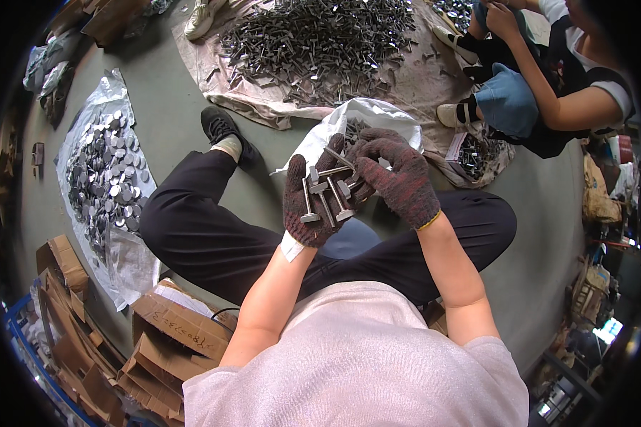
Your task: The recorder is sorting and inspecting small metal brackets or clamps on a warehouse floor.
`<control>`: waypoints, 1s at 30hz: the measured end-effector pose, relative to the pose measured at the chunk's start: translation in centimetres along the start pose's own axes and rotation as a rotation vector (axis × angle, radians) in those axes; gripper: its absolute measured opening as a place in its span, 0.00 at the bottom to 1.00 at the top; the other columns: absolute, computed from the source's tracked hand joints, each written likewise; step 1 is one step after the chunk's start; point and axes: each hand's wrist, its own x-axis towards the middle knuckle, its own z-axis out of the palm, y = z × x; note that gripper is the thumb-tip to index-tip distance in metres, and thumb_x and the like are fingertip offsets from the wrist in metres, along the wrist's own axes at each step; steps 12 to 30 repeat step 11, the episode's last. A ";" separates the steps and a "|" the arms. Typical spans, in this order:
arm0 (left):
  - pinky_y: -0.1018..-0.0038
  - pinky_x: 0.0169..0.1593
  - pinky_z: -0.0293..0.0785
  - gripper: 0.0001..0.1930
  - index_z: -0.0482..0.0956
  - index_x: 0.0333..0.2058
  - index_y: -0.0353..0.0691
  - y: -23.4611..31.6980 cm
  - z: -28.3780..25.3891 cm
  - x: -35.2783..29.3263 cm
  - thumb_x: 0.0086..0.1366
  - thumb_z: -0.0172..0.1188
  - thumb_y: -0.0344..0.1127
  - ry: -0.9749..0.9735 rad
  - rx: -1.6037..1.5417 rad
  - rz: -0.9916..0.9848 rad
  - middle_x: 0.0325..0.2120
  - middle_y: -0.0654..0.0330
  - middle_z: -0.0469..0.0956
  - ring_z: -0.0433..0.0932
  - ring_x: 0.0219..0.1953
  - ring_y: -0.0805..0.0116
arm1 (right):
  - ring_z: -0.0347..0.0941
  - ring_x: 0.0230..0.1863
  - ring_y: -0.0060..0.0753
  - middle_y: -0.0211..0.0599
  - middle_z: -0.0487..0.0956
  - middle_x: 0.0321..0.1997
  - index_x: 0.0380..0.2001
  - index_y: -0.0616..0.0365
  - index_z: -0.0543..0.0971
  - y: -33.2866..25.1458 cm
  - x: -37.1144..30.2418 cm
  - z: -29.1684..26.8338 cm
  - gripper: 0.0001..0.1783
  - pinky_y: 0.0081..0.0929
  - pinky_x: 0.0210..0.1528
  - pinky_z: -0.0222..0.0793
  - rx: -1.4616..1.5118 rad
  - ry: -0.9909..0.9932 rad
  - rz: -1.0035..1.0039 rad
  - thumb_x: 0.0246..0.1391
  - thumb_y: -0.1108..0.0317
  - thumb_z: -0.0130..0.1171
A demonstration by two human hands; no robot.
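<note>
My left hand (293, 206), in a dark knit work glove, is turned palm up and holds several metal T-head bolts (327, 201) that lie crosswise over the palm and fingers. My right hand (408, 183), gloved the same way, has its thumb and fingers pinched at the end of one bolt (340, 158) slanting above the others. Just beyond both hands stands an open white sack (381, 110) with more metal pieces inside, partly hidden by my gloves.
A large heap of bolts (320, 50) covers a cloth (263, 107) ahead. Round metal discs (110, 174) lie on plastic sheeting at left. Another person (577, 99) sits at far right, near a smaller bolt pile (471, 158). Cardboard boxes (171, 327) stand at lower left.
</note>
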 end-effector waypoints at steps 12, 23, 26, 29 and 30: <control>0.46 0.72 0.50 0.38 0.48 0.72 0.47 -0.1 0.2 0.6 0.71 0.44 0.58 -0.034 0.005 0.050 0.71 0.52 0.54 0.57 0.70 0.45 | 0.74 0.56 0.41 0.46 0.80 0.48 0.38 0.61 0.85 1.1 -0.1 -0.3 0.11 0.35 0.60 0.67 0.158 0.054 0.029 0.55 0.66 0.64; 0.46 0.72 0.50 0.38 0.48 0.72 0.47 -0.1 0.2 0.6 0.71 0.44 0.58 -0.034 0.005 0.050 0.71 0.52 0.54 0.57 0.70 0.45 | 0.74 0.56 0.41 0.46 0.80 0.48 0.38 0.61 0.85 1.1 -0.1 -0.3 0.11 0.35 0.60 0.67 0.158 0.054 0.029 0.55 0.66 0.64; 0.46 0.72 0.50 0.38 0.48 0.72 0.47 -0.1 0.2 0.6 0.71 0.44 0.58 -0.034 0.005 0.050 0.71 0.52 0.54 0.57 0.70 0.45 | 0.74 0.56 0.41 0.46 0.80 0.48 0.38 0.61 0.85 1.1 -0.1 -0.3 0.11 0.35 0.60 0.67 0.158 0.054 0.029 0.55 0.66 0.64; 0.46 0.72 0.50 0.38 0.48 0.72 0.47 -0.1 0.2 0.6 0.71 0.44 0.58 -0.034 0.005 0.050 0.71 0.52 0.54 0.57 0.70 0.45 | 0.74 0.56 0.41 0.46 0.80 0.48 0.38 0.61 0.85 1.1 -0.1 -0.3 0.11 0.35 0.60 0.67 0.158 0.054 0.029 0.55 0.66 0.64; 0.46 0.72 0.50 0.38 0.48 0.72 0.47 -0.1 0.2 0.6 0.71 0.44 0.58 -0.034 0.005 0.050 0.71 0.52 0.54 0.57 0.70 0.45 | 0.74 0.56 0.41 0.46 0.80 0.48 0.38 0.61 0.85 1.1 -0.1 -0.3 0.11 0.35 0.60 0.67 0.158 0.054 0.029 0.55 0.66 0.64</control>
